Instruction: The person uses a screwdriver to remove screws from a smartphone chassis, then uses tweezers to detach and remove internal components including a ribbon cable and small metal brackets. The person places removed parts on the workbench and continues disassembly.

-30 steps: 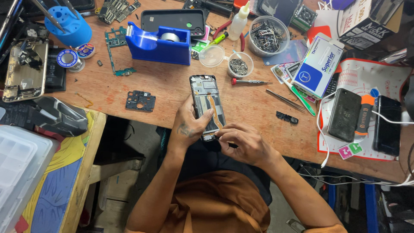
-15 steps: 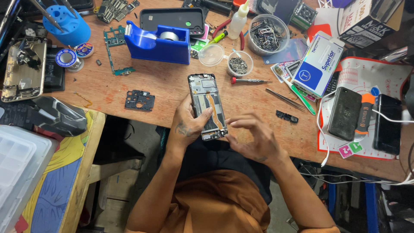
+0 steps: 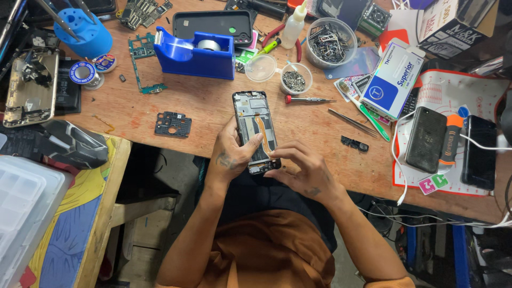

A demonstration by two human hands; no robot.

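Note:
An opened phone (image 3: 255, 124) with its back cover off lies on the wooden bench (image 3: 202, 114), showing an orange flex strip down its middle. My left hand (image 3: 230, 154) grips its lower left side, thumb across the frame. My right hand (image 3: 305, 169) rests at the phone's lower right corner, fingertips pinched on its bottom edge; what they pinch is too small to tell. A red-handled screwdriver (image 3: 308, 99) lies just right of the phone's top. Thin tweezers (image 3: 350, 119) lie further right.
A blue tape dispenser (image 3: 194, 52) stands behind the phone, with small bowls of screws (image 3: 293, 80) beside it. A black plastic bracket (image 3: 173, 124) lies to the left. Two dark phones (image 3: 426, 140) rest on a mat at right. A clear compartment box (image 3: 21, 213) sits lower left.
My right hand has shifted slightly right and down along the phone's bottom corner. The phone has tilted a little under my left hand.

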